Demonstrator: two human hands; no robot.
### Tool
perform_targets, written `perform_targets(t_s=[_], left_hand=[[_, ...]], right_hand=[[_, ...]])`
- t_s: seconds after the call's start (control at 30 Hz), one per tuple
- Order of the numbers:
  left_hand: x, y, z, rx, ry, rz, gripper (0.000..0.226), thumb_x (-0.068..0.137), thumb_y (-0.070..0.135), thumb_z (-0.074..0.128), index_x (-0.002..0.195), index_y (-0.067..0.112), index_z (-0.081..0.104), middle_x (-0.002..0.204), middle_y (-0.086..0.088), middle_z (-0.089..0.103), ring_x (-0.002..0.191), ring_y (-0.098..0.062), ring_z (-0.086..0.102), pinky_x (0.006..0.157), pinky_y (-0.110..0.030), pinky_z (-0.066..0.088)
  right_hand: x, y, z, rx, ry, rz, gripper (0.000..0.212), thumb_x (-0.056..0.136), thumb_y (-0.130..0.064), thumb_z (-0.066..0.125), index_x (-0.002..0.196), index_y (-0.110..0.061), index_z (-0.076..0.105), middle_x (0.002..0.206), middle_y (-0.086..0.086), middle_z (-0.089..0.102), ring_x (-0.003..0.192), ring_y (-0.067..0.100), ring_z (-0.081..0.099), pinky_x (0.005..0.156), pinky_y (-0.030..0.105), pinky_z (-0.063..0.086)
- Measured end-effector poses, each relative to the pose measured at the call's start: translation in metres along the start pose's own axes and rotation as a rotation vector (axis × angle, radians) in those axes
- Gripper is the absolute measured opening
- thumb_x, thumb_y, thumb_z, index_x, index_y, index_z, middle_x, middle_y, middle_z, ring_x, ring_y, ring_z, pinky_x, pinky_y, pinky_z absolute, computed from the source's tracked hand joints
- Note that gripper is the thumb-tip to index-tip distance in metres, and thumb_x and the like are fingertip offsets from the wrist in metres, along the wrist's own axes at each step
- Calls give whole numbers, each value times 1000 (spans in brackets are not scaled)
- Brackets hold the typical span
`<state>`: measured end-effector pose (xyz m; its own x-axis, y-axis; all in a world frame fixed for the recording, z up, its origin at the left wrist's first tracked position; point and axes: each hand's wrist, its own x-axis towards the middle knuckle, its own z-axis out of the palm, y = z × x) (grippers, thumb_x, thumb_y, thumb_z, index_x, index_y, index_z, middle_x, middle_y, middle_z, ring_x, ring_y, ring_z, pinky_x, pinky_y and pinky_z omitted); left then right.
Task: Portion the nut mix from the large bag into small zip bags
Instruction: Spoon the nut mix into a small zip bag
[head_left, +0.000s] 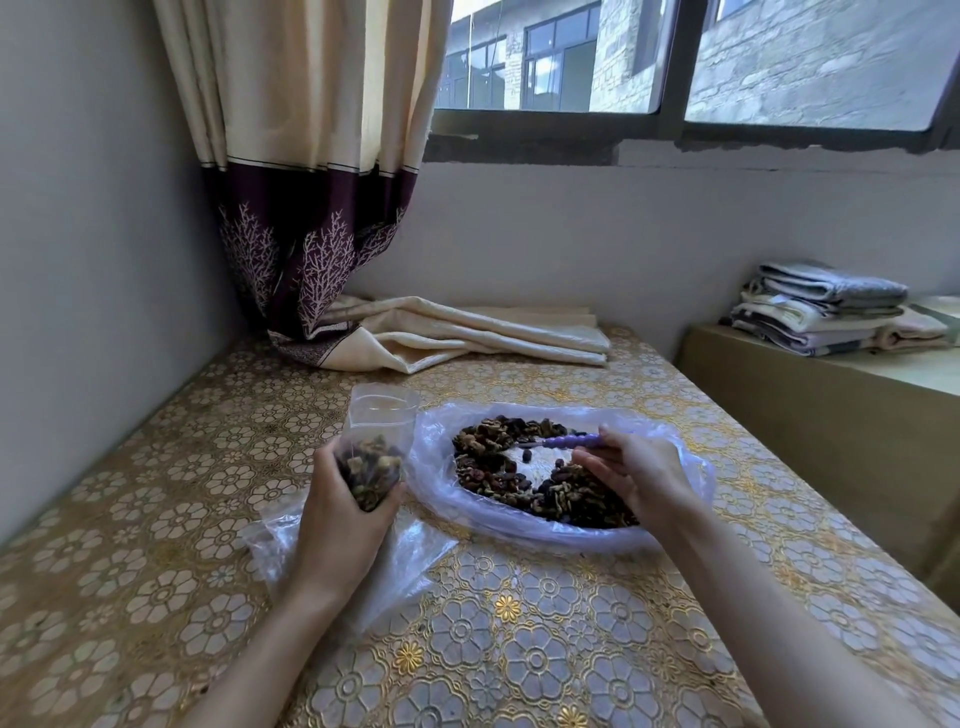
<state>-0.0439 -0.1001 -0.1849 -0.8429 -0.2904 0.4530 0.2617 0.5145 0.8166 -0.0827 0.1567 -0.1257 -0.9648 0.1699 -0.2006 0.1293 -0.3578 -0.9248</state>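
The person's left hand (347, 512) is curled round a small zip bag (375, 447), holding it upright off the desk (519, 623) with its mouth open at the top and its lower half filled with nut mix. Under that hand lies a loose heap of clear empty bags (415, 551), flat on the flowered gold desk cover. Just to the right, the large bag (550, 525) is spread wide open on the desk, its plastic rolled down around a ring of dark nut mix (498, 441) with a bare patch in the middle. The right hand (631, 470) rests over the near right part of that ring, its fingers closed in a pinching grip on the purple ribbed handle of a spoon (566, 441) (the bowl end points left and lies low among the nuts). Behind, a curtain (311, 208) hangs in the corner with a cream cloth (467, 332) trailing across the desk, and folded towels (826, 306) sit on a ledge at the right.
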Motion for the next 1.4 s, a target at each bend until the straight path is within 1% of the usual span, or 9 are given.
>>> perform_targets(t_s=[0.13, 0.33, 0.53, 0.83, 1.0, 1.2, 1.27, 1.33, 1.4], left_hand=[[0, 0, 0, -12, -5, -4, 58, 75, 22, 75, 112, 32, 32, 108, 6, 51, 96, -10, 52, 65, -10, 37], [1, 0, 0, -19, -9, -6, 58, 74, 22, 75, 113, 33, 33, 110, 5, 53, 98, -11, 53, 67, -10, 37], [0, 0, 0, -33, -5, -15, 58, 75, 22, 75, 113, 34, 33, 107, 9, 51, 97, -11, 53, 70, -13, 38], [0, 2, 0, -33, -17, -5, 55, 75, 21, 74, 112, 31, 34, 102, 15, 51, 93, -3, 53, 69, -10, 37], [0, 1, -1, -35, -24, -27, 57, 77, 22, 73, 117, 28, 35, 108, 10, 52, 99, -9, 53, 76, -16, 40], [0, 1, -1, -41, -23, -26, 60, 76, 26, 73, 121, 30, 33, 111, 10, 52, 100, -9, 52, 75, -19, 39], [1, 0, -1, -37, -27, -36, 62, 76, 28, 73, 123, 29, 32, 112, 8, 51, 101, -10, 51, 78, -22, 40], [1, 0, -1, -41, -23, -38, 62, 76, 27, 73, 123, 28, 33, 113, 8, 51, 101, -10, 51, 79, -23, 41], [1, 1, -1, -43, -9, -35, 62, 76, 24, 74, 122, 27, 34, 109, 10, 51, 98, -8, 52, 75, -17, 40]], right_hand=[[-4, -5, -3, -16, 20, -45, 23, 95, -6, 50, 81, 8, 60, 60, 14, 68, 51, 15, 67, 46, 17, 53], [-6, -16, -1, -12, 9, -108, 22, 94, -9, 52, 81, 5, 61, 68, 17, 67, 51, 15, 66, 45, 17, 51], [-12, -30, 13, -9, -30, -158, 27, 95, -14, 52, 77, 2, 63, 59, 10, 70, 51, 13, 67, 41, 16, 48], [-30, -44, 54, -26, -184, -231, 30, 95, -16, 50, 74, -1, 64, 61, 8, 71, 50, 10, 65, 41, 14, 47], [-47, -38, 77, -164, -335, -419, 32, 97, -14, 48, 70, -6, 62, 74, 15, 73, 53, 14, 64, 43, 17, 46], [-58, -35, 82, -365, -425, -754, 17, 96, -9, 49, 82, -4, 57, 78, 6, 75, 62, 26, 66, 46, 26, 48], [-58, -36, 80, -385, -422, -792, 16, 96, -9, 49, 84, -4, 57, 79, 5, 75, 62, 25, 66, 47, 26, 49], [-56, -37, 78, -352, -393, -783, 16, 96, -9, 49, 82, -6, 57, 80, 10, 74, 59, 22, 65, 46, 25, 48], [-50, -38, 73, -285, -345, -761, 18, 96, -9, 48, 81, -4, 57, 78, 14, 73, 55, 20, 63, 44, 23, 47]])
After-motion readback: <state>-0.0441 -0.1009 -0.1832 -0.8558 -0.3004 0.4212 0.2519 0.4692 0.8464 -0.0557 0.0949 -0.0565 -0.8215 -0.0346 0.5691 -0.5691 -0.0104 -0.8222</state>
